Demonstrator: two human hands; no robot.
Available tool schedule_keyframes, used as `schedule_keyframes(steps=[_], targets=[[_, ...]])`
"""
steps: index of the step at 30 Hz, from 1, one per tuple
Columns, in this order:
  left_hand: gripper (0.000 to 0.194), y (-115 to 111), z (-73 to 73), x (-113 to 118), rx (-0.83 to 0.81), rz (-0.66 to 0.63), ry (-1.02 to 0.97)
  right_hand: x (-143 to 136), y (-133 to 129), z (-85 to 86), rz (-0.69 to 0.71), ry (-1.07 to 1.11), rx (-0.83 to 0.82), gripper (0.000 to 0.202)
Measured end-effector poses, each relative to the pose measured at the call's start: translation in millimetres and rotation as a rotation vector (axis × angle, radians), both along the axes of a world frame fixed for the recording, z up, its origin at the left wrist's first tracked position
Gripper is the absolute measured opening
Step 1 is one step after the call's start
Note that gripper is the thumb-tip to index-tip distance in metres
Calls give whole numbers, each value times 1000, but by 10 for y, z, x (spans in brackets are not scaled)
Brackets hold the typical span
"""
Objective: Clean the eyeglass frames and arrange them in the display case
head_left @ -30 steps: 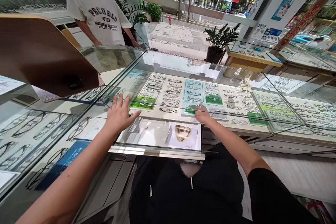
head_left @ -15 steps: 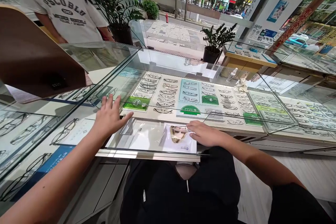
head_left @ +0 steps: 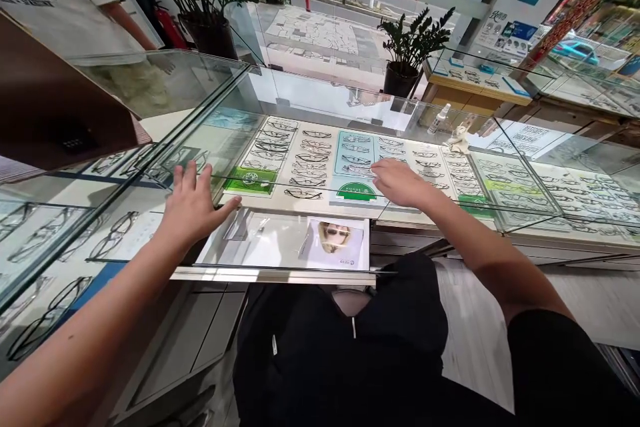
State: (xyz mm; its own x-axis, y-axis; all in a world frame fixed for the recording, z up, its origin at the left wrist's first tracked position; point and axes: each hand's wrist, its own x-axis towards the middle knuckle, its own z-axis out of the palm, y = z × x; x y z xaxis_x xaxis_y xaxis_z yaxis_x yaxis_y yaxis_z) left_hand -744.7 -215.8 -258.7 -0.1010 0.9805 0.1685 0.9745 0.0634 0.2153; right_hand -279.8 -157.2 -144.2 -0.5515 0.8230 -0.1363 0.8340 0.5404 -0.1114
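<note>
My left hand rests on the glass counter top, its fingers spread and nothing held. Over the display of eyeglass frames, my right hand reaches out with fingers stretched forward and no object visible in it. Its fingertips are nearest to a row of eyeglasses on a light blue card; whether they touch the glass cannot be made out. Below my hands a shallow white drawer stands pulled out. Inside it lies a printed card picturing a face with sunglasses, beside clear plastic pieces.
A large brown panel stands at the left, with a person in a white shirt behind the counter. Potted plants, a spray bottle and a small figurine are farther back. More eyeglasses fill the cases on both sides.
My right hand has lifted away from the card in the drawer and moved forward over the eyeglasses display. My left hand stays on the glass. The view has shifted slightly.
</note>
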Motion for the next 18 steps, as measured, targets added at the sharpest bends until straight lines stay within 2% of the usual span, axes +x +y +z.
schedule_keyframes(steps=[4,7,11,14,16,18], targets=[[106,5,-31,-10,43,-19,-11,-45,99,-179,10,-32,52,44],[107,7,-60,-23,73,-27,-14,-53,113,-219,13,-22,55,45],[110,16,-74,-23,102,-30,-17,-66,-117,-40,-6,23,70,45],[113,26,-73,-6,99,-32,-29,-160,-451,60,144,131,-30,45],[114,33,-78,-3,112,-42,-30,-295,-600,-34,267,176,-151,45],[115,40,-92,-12,133,-56,-25,-466,-591,-268,266,158,-236,40]])
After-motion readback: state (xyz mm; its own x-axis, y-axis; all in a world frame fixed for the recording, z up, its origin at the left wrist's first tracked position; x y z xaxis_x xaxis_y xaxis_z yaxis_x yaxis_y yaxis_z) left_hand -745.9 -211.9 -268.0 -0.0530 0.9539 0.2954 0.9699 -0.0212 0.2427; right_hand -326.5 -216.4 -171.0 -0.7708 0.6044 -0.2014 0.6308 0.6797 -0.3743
